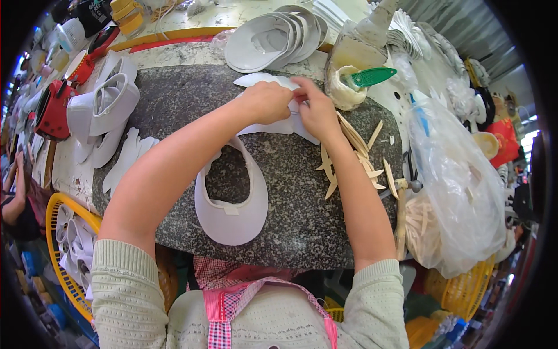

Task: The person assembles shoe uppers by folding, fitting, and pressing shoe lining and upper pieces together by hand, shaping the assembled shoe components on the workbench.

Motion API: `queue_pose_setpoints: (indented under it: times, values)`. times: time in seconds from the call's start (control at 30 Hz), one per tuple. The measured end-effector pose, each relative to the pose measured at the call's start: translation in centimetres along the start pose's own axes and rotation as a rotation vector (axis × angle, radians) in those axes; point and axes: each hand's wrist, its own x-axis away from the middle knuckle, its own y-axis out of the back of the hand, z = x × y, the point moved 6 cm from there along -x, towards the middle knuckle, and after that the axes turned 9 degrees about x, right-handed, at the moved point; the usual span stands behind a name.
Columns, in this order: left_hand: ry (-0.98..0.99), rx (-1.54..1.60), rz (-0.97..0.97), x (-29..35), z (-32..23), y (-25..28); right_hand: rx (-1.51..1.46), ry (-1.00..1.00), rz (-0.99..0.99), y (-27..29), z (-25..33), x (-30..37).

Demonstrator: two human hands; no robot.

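At the far middle of a dark speckled stone slab (pixel 302 221), my left hand (pixel 267 103) and my right hand (pixel 314 107) meet over a fan of white flat cut pieces (pixel 273 126). Both have bent, closed fingers close together; what they pinch is hidden between them. Nearer to me a white shoe upper (pixel 238 227) lies with its rounded end toward me, its open loop toward the hands. More white cut pieces (pixel 131 157) lie left of my left forearm. A glue pot (pixel 346 96) with a green-handled brush (pixel 375 77) stands just beyond my right hand.
White shoe uppers (pixel 104 110) are stacked at left, with others (pixel 261 43) nested at the back. Pale curved strips (pixel 363 151) lie right of my right forearm. A clear plastic bag (pixel 459 186) hangs at the right edge; a yellow basket (pixel 52 224) stands at left.
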Motion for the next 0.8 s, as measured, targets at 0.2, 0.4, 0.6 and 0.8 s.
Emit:
queue_pose_setpoints:
  times: [0.2, 0.4, 0.6, 0.8]
  values:
    - [0.275, 0.757, -0.334, 5.9, 5.7, 7.0, 0.771, 0.545, -0.154, -2.6, 3.1, 2.9]
    - [-0.154, -0.005, -1.056, 18.7, -0.4, 15.1, 0.865, 0.378, -0.046, -0.9, 4.5, 1.6]
    - [-0.657, -0.472, -0.700, 24.2, -7.1, 6.1, -1.006, -0.167, 0.507, -2.3, 10.8, 10.6]
    - [0.001, 1.321, -0.467, 26.7, -3.7, -1.1, -0.730, -0.153, 0.101, -3.7, 10.4, 19.3]
